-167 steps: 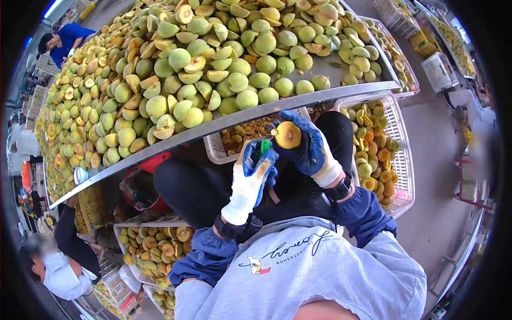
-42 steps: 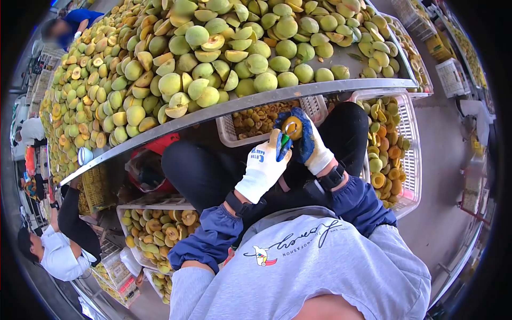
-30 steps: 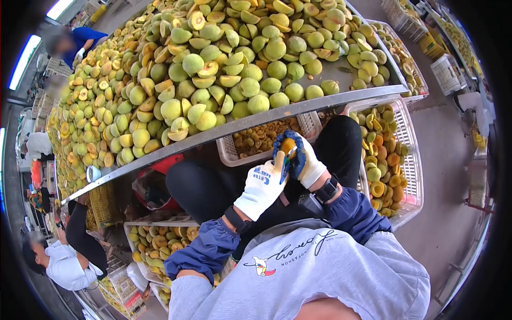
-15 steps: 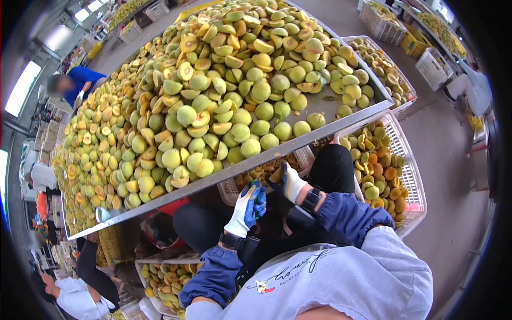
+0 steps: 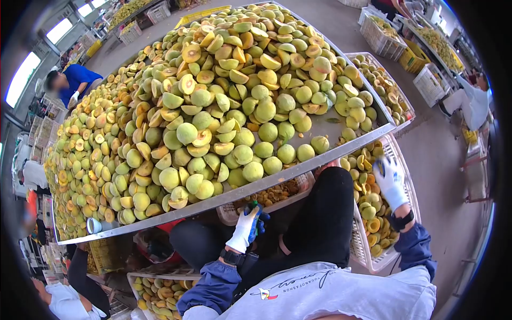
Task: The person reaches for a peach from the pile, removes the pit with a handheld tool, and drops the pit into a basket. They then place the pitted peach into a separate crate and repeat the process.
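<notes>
My left hand [image 5: 248, 226], in a white glove with blue on the palm side, is closed around a small tool with a green handle [image 5: 254, 204]; its working end cannot be made out. It is above my lap, close to the table's front edge. My right hand [image 5: 390, 181], gloved too, is over the white crate [image 5: 410, 176] at my right, its fingers apart, with no fruit visible in it. Cut, hollowed peach-like fruit halves [image 5: 374, 225] fill that crate. On the metal-rimmed table [image 5: 298, 172] lies a large heap of green-yellow halved fruit [image 5: 213, 106].
Under the table edge stands a basket of brown pits and scraps [image 5: 274, 193]. Another crate of fruit [image 5: 165, 293] is at lower left. A white cup [image 5: 94, 225] lies at the table's left corner. A person in blue [image 5: 80, 82] works across the heap; other people sit farther off.
My right hand has moved from beside my left hand out to the right, over the crate. The dark piece it held no longer shows in it. My left hand stays near the lap.
</notes>
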`<action>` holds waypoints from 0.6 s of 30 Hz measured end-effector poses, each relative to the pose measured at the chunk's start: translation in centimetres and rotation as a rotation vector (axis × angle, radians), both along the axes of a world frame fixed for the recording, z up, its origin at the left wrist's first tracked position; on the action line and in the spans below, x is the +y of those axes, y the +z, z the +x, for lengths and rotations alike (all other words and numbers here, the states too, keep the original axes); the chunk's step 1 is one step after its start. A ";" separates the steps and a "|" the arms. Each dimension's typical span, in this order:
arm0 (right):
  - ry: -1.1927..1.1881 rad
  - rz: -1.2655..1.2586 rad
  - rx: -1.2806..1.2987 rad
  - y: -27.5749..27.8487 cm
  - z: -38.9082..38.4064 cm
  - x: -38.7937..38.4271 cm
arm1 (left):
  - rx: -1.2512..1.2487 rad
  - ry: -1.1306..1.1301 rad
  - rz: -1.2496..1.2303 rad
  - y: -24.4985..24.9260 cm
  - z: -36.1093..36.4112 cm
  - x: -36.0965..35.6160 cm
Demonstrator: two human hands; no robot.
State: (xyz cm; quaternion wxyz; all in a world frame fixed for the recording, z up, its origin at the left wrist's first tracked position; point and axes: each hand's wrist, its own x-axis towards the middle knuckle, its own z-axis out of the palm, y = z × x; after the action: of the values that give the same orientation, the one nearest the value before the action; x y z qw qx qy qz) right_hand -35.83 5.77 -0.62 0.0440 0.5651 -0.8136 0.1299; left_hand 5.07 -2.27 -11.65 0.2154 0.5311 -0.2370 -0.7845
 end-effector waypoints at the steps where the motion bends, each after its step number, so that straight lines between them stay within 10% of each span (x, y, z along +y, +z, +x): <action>1: 0.061 -0.070 -0.115 1.5 0.2 -2.9 | -0.022 -0.036 0.004 -0.8 0.0 -0.1; 4: 0.299 -0.305 -0.350 4.9 4.7 -13.1 | -0.014 -0.047 0.023 -1.2 -0.3 0.2; 11: 0.421 -0.115 0.116 2.3 13.2 -34.9 | -0.128 -0.061 -0.176 0.6 0.0 2.5; 18: 0.450 -0.251 -0.166 0.8 11.6 -34.9 | -0.135 -0.047 -0.249 4.6 1.3 5.0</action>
State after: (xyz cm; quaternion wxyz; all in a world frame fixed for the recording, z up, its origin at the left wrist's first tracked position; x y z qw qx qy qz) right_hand -24.20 -29.16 0.19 0.0169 0.7093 -0.6457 0.2823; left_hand 6.40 2.72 -7.01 0.2450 0.5460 -0.3589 -0.7163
